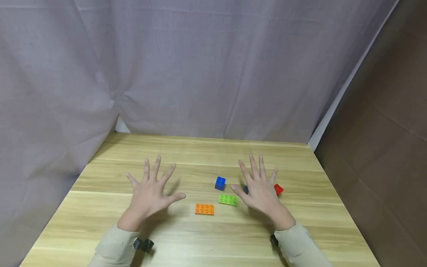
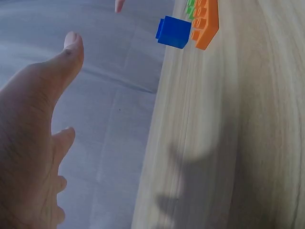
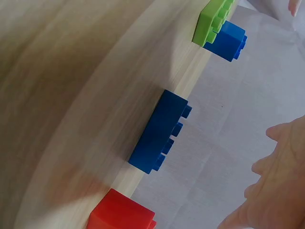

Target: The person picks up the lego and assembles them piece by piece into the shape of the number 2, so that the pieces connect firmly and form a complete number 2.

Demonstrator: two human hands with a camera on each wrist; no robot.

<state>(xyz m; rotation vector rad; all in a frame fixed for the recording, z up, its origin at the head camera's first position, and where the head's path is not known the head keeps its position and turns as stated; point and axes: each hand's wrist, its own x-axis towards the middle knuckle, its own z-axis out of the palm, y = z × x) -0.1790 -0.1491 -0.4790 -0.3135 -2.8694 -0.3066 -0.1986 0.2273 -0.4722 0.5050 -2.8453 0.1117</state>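
Note:
Both hands hover above the wooden table with fingers spread, holding nothing. My left hand (image 1: 149,194) is to the left of an orange toy brick (image 1: 204,209), apart from it. A flat green brick (image 1: 228,200) lies right of the orange one, and a small blue brick (image 1: 220,183) stands behind it. My right hand (image 1: 263,194) is over a longer dark blue brick (image 3: 158,131), which it mostly hides in the head view. Past that hand's outer side a red brick (image 1: 278,189) is partly covered. In the right wrist view the fingers (image 3: 281,176) touch no brick.
The wooden table (image 1: 100,207) ends at a grey cloth curtain (image 1: 186,74) at the back and left. A brown panel (image 1: 383,148) borders the right side. Dark straps with small devices (image 1: 143,244) sit at both wrists.

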